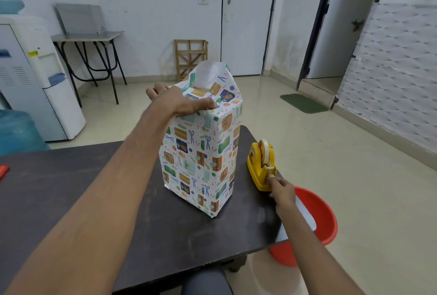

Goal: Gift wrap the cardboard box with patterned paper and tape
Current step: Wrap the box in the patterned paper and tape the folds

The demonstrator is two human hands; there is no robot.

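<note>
**Left hand holds the fold, right pinches tape**

The left hand (179, 103) lies over the top of the box (201, 157), thumb along the near top edge and fingers seemingly curled over the far side, holding the folded paper (214, 73) down. One flap stands up behind it, white side showing. The right hand (282, 191) pinches the tape (266, 150) end between thumb and fingertips at the cutter of the yellow dispenser (259, 169).

The box stands upright on the dark desk (94, 188), wrapped on its visible sides. A yellow sticker on the cooler (35, 77) is too small to read.

The dispenser sits at the desk's right edge, just beside the box. A red tub (319, 212) is on the floor past that edge. Bare desk lies left of the box.
</note>
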